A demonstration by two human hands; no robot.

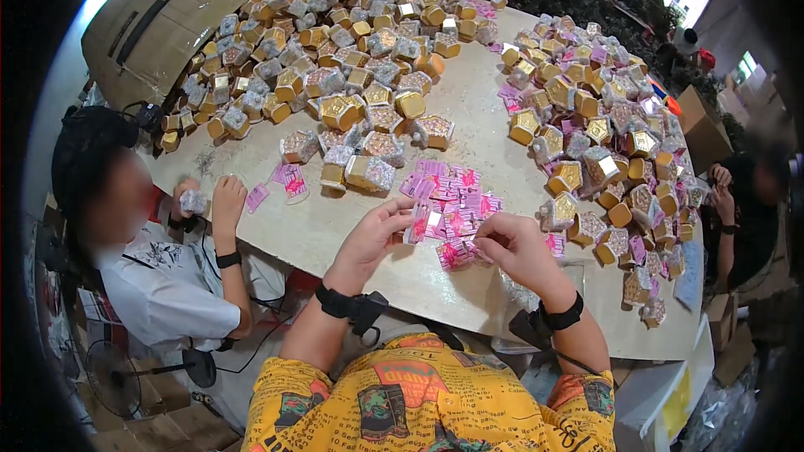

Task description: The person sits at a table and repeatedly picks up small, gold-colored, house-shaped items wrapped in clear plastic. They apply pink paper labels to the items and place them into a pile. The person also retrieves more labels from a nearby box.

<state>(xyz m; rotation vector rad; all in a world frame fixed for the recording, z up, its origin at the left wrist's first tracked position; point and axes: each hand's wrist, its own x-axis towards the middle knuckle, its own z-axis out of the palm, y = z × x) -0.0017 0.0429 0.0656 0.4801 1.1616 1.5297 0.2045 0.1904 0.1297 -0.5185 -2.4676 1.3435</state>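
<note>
Near the front of the table, my left hand (368, 238) has thumb and fingers closed at the edge of a pink tag (418, 229), beside a small shiny pale square face. My right hand (521, 253) is held in a pinch over the right side of a spread of pink printed tags (452, 192). A thin thing may lie between its fingertips, too small to make out. Another pink tag (456, 254) lies just left of those fingertips. Beyond my left hand sit several glittery gold house-shaped ornaments (368, 172).
A large heap of gold and glitter ornaments (335, 59) covers the far left, spilling from a cardboard box (159, 17). A second heap with pink tags (603, 134) fills the right. People sit at left, far side and right; the left person's hand (228, 205) is near loose tags.
</note>
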